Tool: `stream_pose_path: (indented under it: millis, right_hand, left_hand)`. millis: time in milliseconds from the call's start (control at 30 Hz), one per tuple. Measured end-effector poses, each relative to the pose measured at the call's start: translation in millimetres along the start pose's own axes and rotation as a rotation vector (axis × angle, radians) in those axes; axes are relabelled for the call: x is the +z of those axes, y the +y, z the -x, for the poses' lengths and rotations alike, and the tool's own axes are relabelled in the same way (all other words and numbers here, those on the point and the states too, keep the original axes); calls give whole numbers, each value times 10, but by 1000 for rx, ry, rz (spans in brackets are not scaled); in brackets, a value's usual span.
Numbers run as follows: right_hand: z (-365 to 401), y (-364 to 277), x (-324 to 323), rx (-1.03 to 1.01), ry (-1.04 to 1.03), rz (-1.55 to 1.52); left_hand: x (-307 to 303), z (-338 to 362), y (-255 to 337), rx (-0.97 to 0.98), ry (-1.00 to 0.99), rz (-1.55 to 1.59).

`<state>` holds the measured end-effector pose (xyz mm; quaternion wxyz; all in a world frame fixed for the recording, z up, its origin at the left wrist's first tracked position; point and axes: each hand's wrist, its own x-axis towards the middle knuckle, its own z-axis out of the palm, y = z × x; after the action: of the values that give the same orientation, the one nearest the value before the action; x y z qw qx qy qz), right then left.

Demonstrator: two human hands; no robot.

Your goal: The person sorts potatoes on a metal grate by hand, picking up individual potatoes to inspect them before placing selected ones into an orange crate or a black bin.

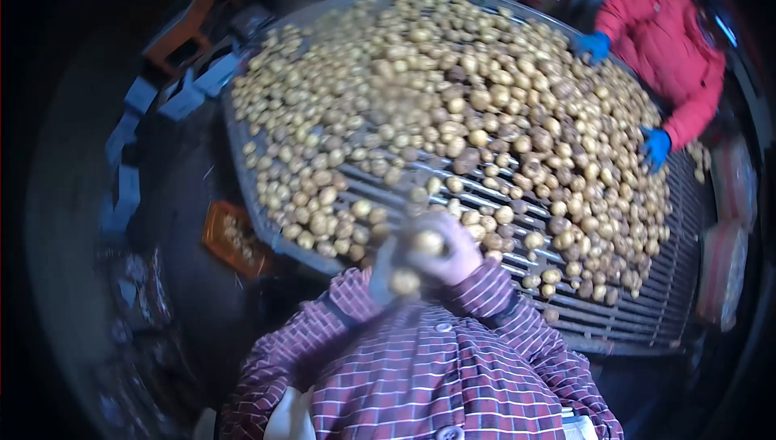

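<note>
Both hands are close together at the near edge of a slatted metal sorting table (598,327) heaped with potatoes (501,88). My right hand (458,252) is curled around a pale yellow potato (428,243). Just left of it and slightly lower, my left hand (382,270) is closed on another potato (405,281). Blur smears the fingers of both hands, so the exact grip is hard to make out. More loose potatoes lie on the slats right in front of the hands.
Across the table on the right, a co-worker in a red jacket (667,44) reaches blue-gloved hands (655,149) into the potatoes. An orange crate (214,234) with some potatoes stands on the floor at left. White boxes (182,99) and an orange stool (190,27) are beyond it.
</note>
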<state>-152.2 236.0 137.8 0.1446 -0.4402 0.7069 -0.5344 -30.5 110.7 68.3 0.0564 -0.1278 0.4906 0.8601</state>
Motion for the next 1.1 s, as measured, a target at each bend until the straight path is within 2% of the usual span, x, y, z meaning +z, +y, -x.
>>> stream_pose_path:
  millis: [33,67,100,133,167,233,367,433,467,500,567,633,667,733,800,833,867,933,967,1000,1033,1067,1100]
  right_hand:
    - [-37,-79,190,-97,-102,149]
    - [-58,-125,327,-200,-197,301]
    - [-61,-127,422,-157,-309,292]
    - [-77,-133,526,-222,-336,320]
    - [-67,-145,641,-280,-364,345]
    - [-39,-217,861,-364,-435,322]
    - [32,-412,1296,-463,-489,40]
    - [111,-282,1472,-506,-515,-20]
    - [133,-196,1515,-491,-539,-67]
    - [92,-121,1540,-452,-501,15]
    - [-117,194,1692,-432,-358,296]
    - [-512,400,1824,-401,-310,452]
    - [-676,474,1976,-322,-368,514]
    - [-799,316,1962,-375,-386,600]
    - [-731,772,2141,-202,-618,636]
    - [-770,846,2210,-39,-686,722]
    - [-778,551,2027,-24,-667,791]
    - [-695,662,1840,138,-523,397]
    - [-678,549,1792,321,-484,305]
    - [-647,371,1708,504,-438,213]
    - [-508,180,1810,323,-497,136]
    - [-358,-28,1918,150,-544,59]
    - [-295,-338,1871,-13,-649,97]
  left_hand:
    - [253,58,152,12,247,-203]
    - [110,151,59,50,295,38]
    - [-47,292,-54,93,273,436]
    - [-145,394,-95,145,250,768]
    - [-205,506,-162,183,254,925]
    - [-364,711,-244,115,307,1518]
    - [-1300,1384,-1194,235,440,1139]
    - [-1268,1593,-917,459,41,866]
    - [-1295,2028,-978,318,649,750]
    - [-1335,2326,-981,232,828,695]
    - [-1503,2692,-1121,114,971,508]
    - [-1648,2971,-1362,-103,1122,119]
    - [-1678,3059,-1484,-241,1169,-155]
    - [-1554,3182,-1481,-467,1167,-582]
    - [-1358,3235,-1237,-536,1076,-731]
    - [-1310,3245,-1141,-525,1020,-743]
    - [-1287,3254,-1090,-476,962,-699]
    - [-1744,3297,-1628,-275,813,-435]
    - [-1875,3203,-1752,-5,746,100]
    - [-1781,3050,-1558,265,629,627]
    - [-1634,2893,-1381,268,662,698]
    - [-1245,2547,-775,260,686,765]
    - [-1164,2349,-559,344,672,428]
